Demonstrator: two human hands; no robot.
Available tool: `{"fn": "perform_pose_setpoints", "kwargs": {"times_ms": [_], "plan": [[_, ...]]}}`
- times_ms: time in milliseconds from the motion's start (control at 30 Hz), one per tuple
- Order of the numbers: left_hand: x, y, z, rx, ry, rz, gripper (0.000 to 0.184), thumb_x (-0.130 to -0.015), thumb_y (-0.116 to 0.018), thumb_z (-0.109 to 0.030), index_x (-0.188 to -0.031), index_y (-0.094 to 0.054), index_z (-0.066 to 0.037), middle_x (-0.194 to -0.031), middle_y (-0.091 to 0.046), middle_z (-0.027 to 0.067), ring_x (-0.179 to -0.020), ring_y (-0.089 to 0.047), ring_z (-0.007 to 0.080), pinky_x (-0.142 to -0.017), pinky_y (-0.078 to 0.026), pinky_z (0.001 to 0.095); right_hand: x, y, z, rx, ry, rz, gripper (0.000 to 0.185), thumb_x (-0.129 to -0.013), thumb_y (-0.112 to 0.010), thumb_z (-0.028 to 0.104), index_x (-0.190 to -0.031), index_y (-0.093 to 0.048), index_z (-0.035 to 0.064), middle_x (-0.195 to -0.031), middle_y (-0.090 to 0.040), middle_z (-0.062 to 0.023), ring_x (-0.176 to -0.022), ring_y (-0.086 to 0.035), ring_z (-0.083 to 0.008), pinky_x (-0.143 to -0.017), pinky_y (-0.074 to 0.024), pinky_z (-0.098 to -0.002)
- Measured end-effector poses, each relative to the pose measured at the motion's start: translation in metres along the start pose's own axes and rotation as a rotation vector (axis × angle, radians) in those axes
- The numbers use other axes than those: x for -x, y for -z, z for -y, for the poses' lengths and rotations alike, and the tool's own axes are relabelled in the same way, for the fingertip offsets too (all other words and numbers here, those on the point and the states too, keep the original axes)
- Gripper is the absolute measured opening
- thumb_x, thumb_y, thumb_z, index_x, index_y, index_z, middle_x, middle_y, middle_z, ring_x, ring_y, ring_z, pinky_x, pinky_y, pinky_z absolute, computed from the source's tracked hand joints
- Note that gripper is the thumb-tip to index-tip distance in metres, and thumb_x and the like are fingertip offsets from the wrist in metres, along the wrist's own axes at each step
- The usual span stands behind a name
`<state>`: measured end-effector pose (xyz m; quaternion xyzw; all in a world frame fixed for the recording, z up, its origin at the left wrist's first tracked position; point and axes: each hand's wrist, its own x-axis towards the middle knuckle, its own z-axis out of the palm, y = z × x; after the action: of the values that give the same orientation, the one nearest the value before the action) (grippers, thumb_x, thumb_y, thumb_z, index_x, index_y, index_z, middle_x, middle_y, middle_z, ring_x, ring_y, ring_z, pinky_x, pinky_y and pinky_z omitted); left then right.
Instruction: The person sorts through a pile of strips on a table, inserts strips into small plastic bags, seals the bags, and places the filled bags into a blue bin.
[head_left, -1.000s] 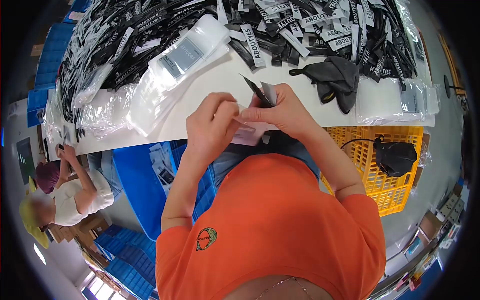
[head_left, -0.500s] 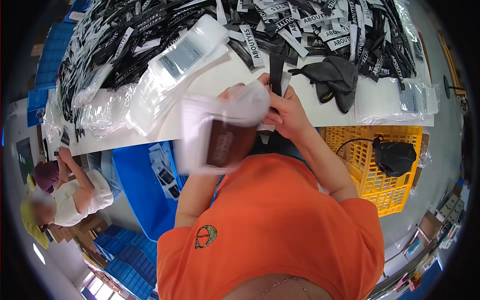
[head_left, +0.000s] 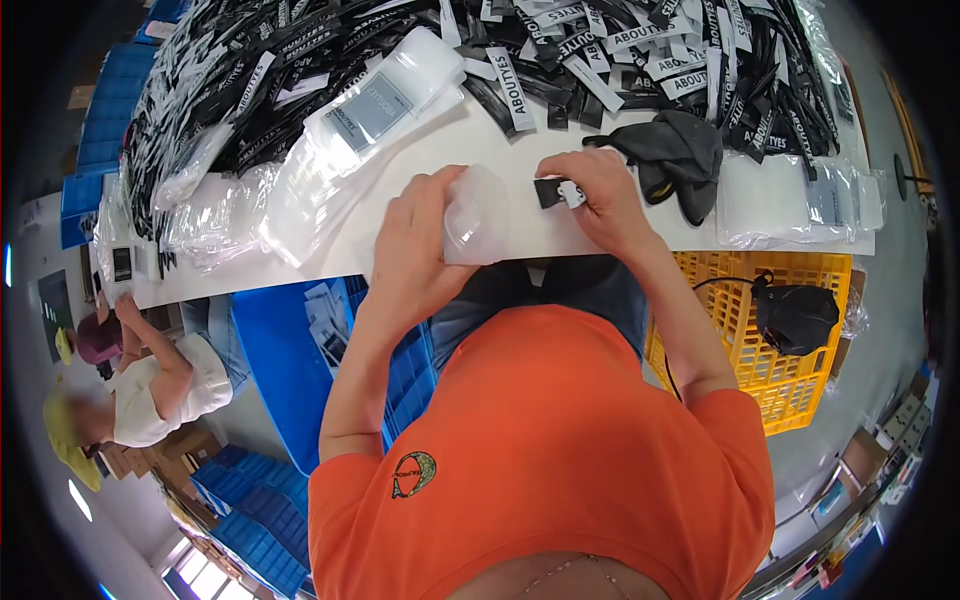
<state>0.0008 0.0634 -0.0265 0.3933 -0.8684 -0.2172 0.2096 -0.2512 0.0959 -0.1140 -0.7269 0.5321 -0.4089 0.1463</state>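
Note:
My left hand [head_left: 415, 240] is closed round the edge of a clear plastic bag [head_left: 475, 222], bent into a curve above the table's front edge. To its right my right hand [head_left: 605, 200] pinches a short black-and-white strip [head_left: 556, 193], with its end poking out from the fingers. The two hands are apart, and bag and strip do not touch. Beyond my left hand lies a fanned stack of clear bags [head_left: 350, 135] with a grey printed panel. A dark grey cloth item [head_left: 675, 160] lies just beyond my right hand.
A large heap of black and white printed strips [head_left: 620, 60] covers the table's far side. More clear bags [head_left: 790, 205] lie at right. Below the table stand a blue bin [head_left: 285, 370] and a yellow crate [head_left: 740, 370]. A co-worker [head_left: 170, 380] is at left.
My hands have moved apart, the left one to the left and lower. The bag, earlier swinging with a dark panel facing me, is now curled up by my left hand.

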Motion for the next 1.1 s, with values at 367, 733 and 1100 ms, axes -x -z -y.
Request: {"fn": "perform_pose_setpoints", "kwargs": {"times_ms": [367, 733, 1100], "plan": [[-0.005, -0.040, 0.012, -0.228, -0.066, 0.159, 0.091, -0.065, -0.090, -0.018, -0.144, -0.045, -0.005, -0.116, -0.056, 0.0140, -0.105, -0.057, 0.0359, -0.091, -0.042, 0.0456, -0.038, 0.015, 0.066, 0.298, 0.041, 0.306, 0.039, -0.080, -0.069, -0.001, -0.118, -0.061, 0.0043, -0.095, -0.061, -0.0156, -0.089, -0.071, -0.0319, -0.069, -0.0572, -0.0352], [-0.013, -0.058, 0.014, -0.034, 0.073, 0.126, 0.099, -0.066, -0.093, -0.031, -0.147, -0.044, -0.003, -0.116, -0.057, 0.0152, -0.109, -0.057, 0.0349, -0.092, -0.041, 0.0458, -0.021, 0.003, 0.010, -0.615, -0.533, 0.188, 0.014, -0.082, -0.083, 0.011, -0.091, -0.074, 0.0049, -0.078, -0.070, 0.0034, -0.061, -0.052, -0.0022, -0.058, -0.0425, -0.0215], [-0.014, -0.048, 0.010, 0.018, 0.047, 0.221, 0.098, -0.067, -0.093, -0.028, -0.148, -0.044, -0.006, -0.120, -0.056, 0.0146, -0.111, -0.056, 0.0371, -0.096, -0.043, 0.0473, -0.045, 0.043, 0.014, -0.255, -0.221, 0.390, 0.015, -0.087, -0.077, 0.013, -0.089, -0.066, 0.0041, -0.068, -0.066, -0.0071, -0.062, -0.064, -0.0194, -0.058, -0.0464, -0.0312]]}}
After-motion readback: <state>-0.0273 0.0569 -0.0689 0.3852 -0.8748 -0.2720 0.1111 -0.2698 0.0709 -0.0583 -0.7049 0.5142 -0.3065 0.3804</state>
